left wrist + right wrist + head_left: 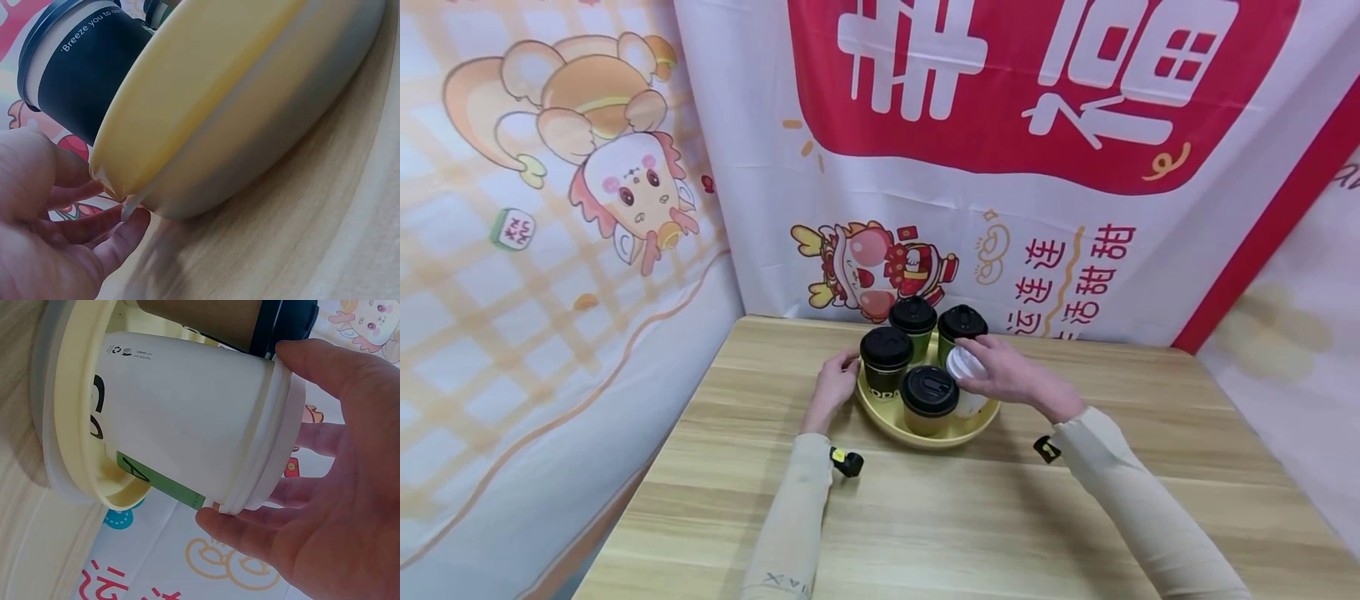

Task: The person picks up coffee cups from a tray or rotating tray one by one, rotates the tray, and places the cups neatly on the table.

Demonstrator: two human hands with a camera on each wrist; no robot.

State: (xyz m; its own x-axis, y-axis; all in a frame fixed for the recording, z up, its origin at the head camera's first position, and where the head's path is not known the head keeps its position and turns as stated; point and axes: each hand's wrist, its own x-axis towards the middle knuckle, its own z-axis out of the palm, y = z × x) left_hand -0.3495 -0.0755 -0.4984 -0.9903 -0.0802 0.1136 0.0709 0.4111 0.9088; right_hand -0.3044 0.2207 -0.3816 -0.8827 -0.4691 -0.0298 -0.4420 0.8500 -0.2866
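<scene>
A round yellow tray [901, 435] on the table carries several lidded paper cups. My left hand [833, 390] is at its left side, where the left wrist view has fingers and thumb pinching the tray's rim [119, 172]. At the tray's right side, a white paper cup [187, 400] with a white lid stands inside the rim. My right hand [1007, 372] grips this cup by its lid, thumb on one side and fingers on the other. Beside it are a brown cup [925, 422] with a black lid and a black cup [882, 382] with a black lid.
Two green cups [921, 346] with black lids stand at the tray's back. The wooden table [940, 525] extends around the tray. A printed cloth [760, 208] hangs right behind the table's far edge, and another printed cloth [587, 333] hangs at the left.
</scene>
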